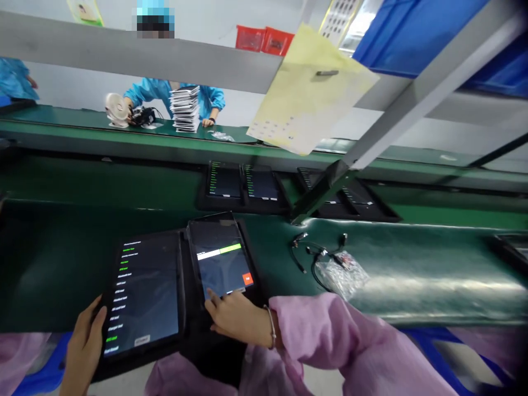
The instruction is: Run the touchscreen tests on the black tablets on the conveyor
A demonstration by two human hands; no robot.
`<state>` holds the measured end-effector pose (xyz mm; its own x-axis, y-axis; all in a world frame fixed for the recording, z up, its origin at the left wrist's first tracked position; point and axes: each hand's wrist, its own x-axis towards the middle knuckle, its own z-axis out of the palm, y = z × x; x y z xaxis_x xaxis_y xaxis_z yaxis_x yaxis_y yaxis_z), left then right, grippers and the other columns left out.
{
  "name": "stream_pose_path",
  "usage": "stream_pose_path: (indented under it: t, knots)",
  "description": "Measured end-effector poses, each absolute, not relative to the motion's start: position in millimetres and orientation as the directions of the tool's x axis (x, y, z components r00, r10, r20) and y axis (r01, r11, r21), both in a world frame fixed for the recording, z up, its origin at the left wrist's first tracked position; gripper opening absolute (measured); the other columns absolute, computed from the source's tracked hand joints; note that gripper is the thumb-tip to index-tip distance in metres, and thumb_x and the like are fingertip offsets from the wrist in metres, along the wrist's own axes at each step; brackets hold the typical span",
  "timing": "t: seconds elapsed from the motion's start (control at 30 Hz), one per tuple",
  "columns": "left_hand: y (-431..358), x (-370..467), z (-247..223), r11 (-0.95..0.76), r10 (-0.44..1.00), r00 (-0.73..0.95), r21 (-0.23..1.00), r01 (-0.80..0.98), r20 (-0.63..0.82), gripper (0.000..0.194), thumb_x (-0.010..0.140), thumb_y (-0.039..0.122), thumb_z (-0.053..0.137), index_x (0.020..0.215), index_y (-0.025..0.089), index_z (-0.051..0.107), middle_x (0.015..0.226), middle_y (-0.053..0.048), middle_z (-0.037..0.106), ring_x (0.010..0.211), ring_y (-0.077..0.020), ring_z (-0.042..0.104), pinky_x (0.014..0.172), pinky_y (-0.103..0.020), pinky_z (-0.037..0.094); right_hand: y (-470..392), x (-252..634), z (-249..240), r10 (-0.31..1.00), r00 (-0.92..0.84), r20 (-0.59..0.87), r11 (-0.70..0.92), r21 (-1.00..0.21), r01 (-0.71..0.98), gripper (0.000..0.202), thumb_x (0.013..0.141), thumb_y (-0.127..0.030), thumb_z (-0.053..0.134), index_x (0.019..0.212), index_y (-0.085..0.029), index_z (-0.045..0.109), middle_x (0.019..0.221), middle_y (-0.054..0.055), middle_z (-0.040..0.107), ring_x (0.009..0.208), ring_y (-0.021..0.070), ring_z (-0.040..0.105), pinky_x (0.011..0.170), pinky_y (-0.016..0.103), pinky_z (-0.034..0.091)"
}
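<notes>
Green bench (412, 264) ahead; big tablet (144, 294) at 7 o'clock, my left hand (84, 344) curled round its left edge; smaller tablet (220, 258) just beside, my right hand (237, 319) loosely open, forefinger touching its screen.

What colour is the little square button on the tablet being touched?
Orange button, clearest in the head view.

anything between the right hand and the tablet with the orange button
Nothing visible. The right hand already has a fingertip on the screen of that tablet, below the orange button. The left hand holds the edge of the other tablet.
</notes>
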<state>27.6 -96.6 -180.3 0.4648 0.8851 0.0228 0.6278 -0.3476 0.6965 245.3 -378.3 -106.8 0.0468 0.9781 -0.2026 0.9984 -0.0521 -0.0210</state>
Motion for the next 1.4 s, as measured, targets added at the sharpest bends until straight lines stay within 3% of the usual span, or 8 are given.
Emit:
stream_pose_path:
  t: [0.13, 0.4, 0.53, 0.83, 0.97, 1.17, 1.27, 1.4]
  knots:
    - [-99.9, 32.6, -174.6, -0.153, 0.919, 0.372, 0.749, 0.645, -0.133, 0.078, 0.079, 0.073, 0.044, 0.132, 0.018, 0.057, 0.144, -0.015, 0.057, 0.139, -0.0397, 0.048, 0.121, -0.056, 0.035, -380.6, 244.8, -109.8, 0.978, 0.064, -0.199, -0.068, -0.010, 0.998, 0.061, 0.098, -0.061, 0.061, 0.121, -0.005, 0.057, 0.142, 0.026, 0.053, 0.076, 0.0265, 0.072, 0.053, 0.036, 0.057]
    - [-108.6, 33.0, -173.9, -0.219, 0.918, 0.394, 0.773, 0.596, -0.043, 0.066, 0.080, 0.070, 0.048, 0.126, 0.023, 0.061, 0.137, -0.011, 0.063, 0.133, -0.0328, 0.054, 0.118, -0.049, 0.041, -390.8, 258.8, -99.4, 0.961, 0.020, -0.275, -0.040, -0.065, 0.997, 0.054, 0.101, -0.051, 0.062, 0.126, -0.003, 0.060, 0.141, 0.028, 0.054, 0.079, 0.0285, 0.074, 0.056, 0.037, 0.059]
    - [-109.0, 33.2, -174.8, -0.240, 0.915, 0.402, 0.780, 0.577, -0.016, 0.064, 0.080, 0.069, 0.048, 0.122, 0.023, 0.062, 0.133, -0.011, 0.065, 0.130, -0.0321, 0.057, 0.115, -0.048, 0.044, -393.0, 265.0, -100.4, 0.977, 0.001, -0.211, -0.028, -0.127, 0.992, 0.048, 0.104, -0.046, 0.059, 0.128, -0.005, 0.059, 0.140, 0.023, 0.057, 0.084, 0.0273, 0.073, 0.060, 0.037, 0.059]
    - [-107.8, 32.2, -175.7, -0.246, 0.912, 0.410, 0.763, 0.597, -0.027, 0.064, 0.081, 0.068, 0.048, 0.124, 0.023, 0.060, 0.136, -0.011, 0.064, 0.131, -0.0324, 0.056, 0.116, -0.047, 0.043, -394.1, 274.2, -93.5, 0.981, -0.018, -0.193, -0.004, -0.111, 0.994, 0.033, 0.104, -0.036, 0.062, 0.123, -0.009, 0.061, 0.146, 0.014, 0.055, 0.094, 0.0257, 0.071, 0.067, 0.035, 0.057]
    - [-108.1, 33.0, -175.5, -0.237, 0.916, 0.398, 0.751, 0.616, -0.037, 0.067, 0.081, 0.069, 0.046, 0.126, 0.022, 0.059, 0.135, -0.012, 0.064, 0.130, -0.0336, 0.057, 0.116, -0.049, 0.042, -397.5, 273.2, -100.2, 0.974, -0.079, -0.211, 0.059, -0.098, 0.993, 0.028, 0.103, -0.033, 0.062, 0.119, -0.010, 0.063, 0.144, 0.013, 0.056, 0.087, 0.0241, 0.072, 0.059, 0.035, 0.056]
    - [-107.8, 34.2, -174.7, -0.249, 0.914, 0.405, 0.750, 0.613, -0.028, 0.071, 0.079, 0.071, 0.045, 0.125, 0.019, 0.060, 0.136, -0.015, 0.063, 0.132, -0.0358, 0.055, 0.119, -0.053, 0.039, -396.9, 272.3, -108.6, 0.991, -0.072, -0.116, 0.058, -0.118, 0.991, 0.025, 0.106, -0.031, 0.056, 0.119, -0.011, 0.064, 0.147, 0.013, 0.054, 0.093, 0.0235, 0.071, 0.065, 0.035, 0.058]
    - [-107.2, 33.8, -175.8, -0.254, 0.912, 0.410, 0.744, 0.619, -0.030, 0.067, 0.082, 0.067, 0.045, 0.125, 0.018, 0.060, 0.138, -0.014, 0.063, 0.134, -0.0359, 0.054, 0.120, -0.053, 0.038, -395.7, 273.1, -109.6, 0.978, -0.074, -0.193, 0.052, -0.116, 0.992, 0.029, 0.105, -0.034, 0.059, 0.119, -0.010, 0.063, 0.143, 0.014, 0.057, 0.088, 0.0240, 0.072, 0.061, 0.035, 0.057]
    - [-106.2, 33.8, -179.8, -0.268, 0.915, 0.403, 0.756, 0.597, 0.006, 0.050, 0.086, 0.056, 0.048, 0.120, 0.021, 0.062, 0.133, -0.011, 0.066, 0.133, -0.0354, 0.056, 0.119, -0.056, 0.040, -396.2, 274.8, -106.1, 0.989, -0.056, -0.139, 0.036, -0.143, 0.989, 0.029, 0.107, -0.037, 0.054, 0.120, -0.012, 0.063, 0.149, 0.010, 0.053, 0.092, 0.0245, 0.071, 0.064, 0.036, 0.058]
